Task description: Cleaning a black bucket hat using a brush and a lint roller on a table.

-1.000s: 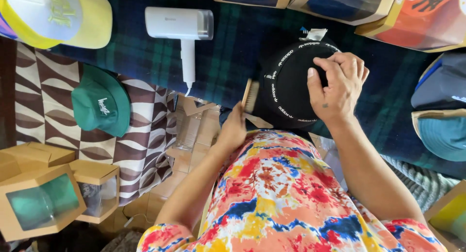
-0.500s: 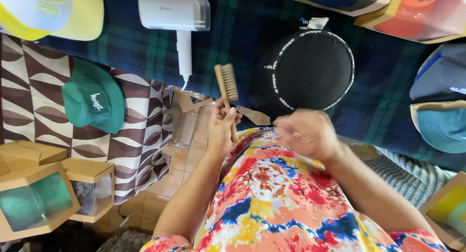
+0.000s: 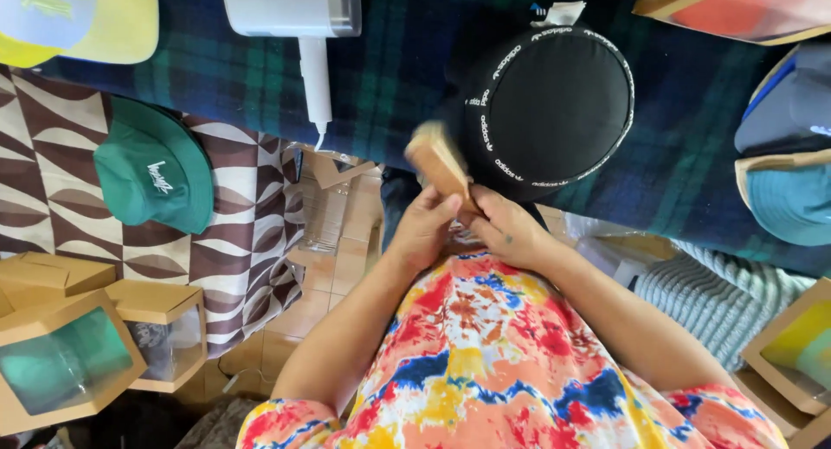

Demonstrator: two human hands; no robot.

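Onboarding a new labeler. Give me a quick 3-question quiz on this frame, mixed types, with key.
1. True or false: both hands hold the brush.
2. The black hat lies on: A) plaid cloth B) patterned cloth C) a box.
3. What colour is the hat on the patterned cloth?

Key: 1 true: left hand and right hand meet at its handle. 2 A. 3 green.

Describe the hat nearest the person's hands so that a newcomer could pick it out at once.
Start at the dark plaid blanket across the top. On it, just beyond the left hand and right hand holding the wooden brush, lies a round black hat. Unlike the green hat, it has white lettering ringing its edge.
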